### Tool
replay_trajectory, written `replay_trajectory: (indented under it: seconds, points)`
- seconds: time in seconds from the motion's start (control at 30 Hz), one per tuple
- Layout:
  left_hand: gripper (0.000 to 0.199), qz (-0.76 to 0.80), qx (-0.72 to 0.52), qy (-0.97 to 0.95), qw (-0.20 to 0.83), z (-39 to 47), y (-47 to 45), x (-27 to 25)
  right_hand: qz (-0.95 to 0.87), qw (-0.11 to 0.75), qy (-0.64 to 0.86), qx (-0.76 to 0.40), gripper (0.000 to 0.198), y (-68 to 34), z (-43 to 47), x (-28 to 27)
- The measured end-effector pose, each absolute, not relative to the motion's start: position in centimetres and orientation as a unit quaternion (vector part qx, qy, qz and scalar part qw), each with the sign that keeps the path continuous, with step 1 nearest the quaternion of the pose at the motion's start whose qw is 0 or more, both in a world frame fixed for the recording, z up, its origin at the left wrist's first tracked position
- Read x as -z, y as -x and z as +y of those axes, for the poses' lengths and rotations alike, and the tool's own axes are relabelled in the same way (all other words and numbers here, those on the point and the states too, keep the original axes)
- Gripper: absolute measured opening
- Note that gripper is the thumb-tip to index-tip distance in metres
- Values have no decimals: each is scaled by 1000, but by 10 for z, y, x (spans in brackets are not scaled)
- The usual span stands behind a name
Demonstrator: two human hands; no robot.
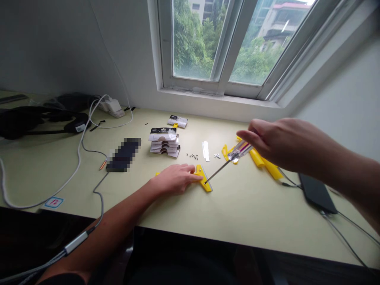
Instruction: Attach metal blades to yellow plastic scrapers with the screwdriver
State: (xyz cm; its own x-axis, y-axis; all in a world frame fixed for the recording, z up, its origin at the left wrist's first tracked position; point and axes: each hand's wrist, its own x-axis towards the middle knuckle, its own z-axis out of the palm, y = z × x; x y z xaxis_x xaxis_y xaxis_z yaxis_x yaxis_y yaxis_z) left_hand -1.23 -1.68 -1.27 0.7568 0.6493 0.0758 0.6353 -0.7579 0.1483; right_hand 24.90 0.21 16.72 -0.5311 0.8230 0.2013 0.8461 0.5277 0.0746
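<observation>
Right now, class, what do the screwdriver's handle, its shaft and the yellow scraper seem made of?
Screwdriver handle: probably glossy clear plastic, as it looks see-through. Shaft: likely smooth metal, given its grey sheen. Yellow scraper: apparently smooth plastic, by its even colour; its grey edge may be metal.

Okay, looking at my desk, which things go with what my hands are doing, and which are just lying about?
Part of the work:
yellow scraper, held by the left hand
screwdriver, in the right hand
likely the small screws, pale strips, yellow pieces, stacked packets

Apparently just lying about:
blurred dark device
white adapter
black slab
</observation>
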Motion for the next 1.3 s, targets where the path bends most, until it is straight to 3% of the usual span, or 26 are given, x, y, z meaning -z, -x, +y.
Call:
replay_trajectory:
  seconds: [0.17,0.23,0.43,0.57,0.7,0.8,0.9,1.13,1.3]
  points:
    - [41,342,-64,-936,57,-17,13,12,-931,10,354,-88,32,-240,3,-189]
    - [41,343,-64,-935,60,-17,13,12,-922,10,370,-117,35,-233,1,-191]
    - [42,344,-65,-934,65,-17,12,11,-829,9,553,82,55,-227,13,-178]
    - [40,345,-64,-934,63,-17,12,11,-882,-28,470,-28,39,-237,20,-184]
    - [41,344,-64,-935,63,-17,12,12,-904,21,401,-145,37,-235,7,-189]
    - [41,346,-65,-934,62,-17,12,12,-869,43,485,-89,44,-234,9,-181]
    - [41,345,-64,-934,59,-17,12,11,-830,12,557,9,49,-242,22,-174]
    - [42,343,-62,-936,53,-17,12,11,-894,2,415,-169,35,-245,7,-189]
    - [42,346,-63,-935,53,-17,13,11,-859,5,510,-50,44,-243,11,-182]
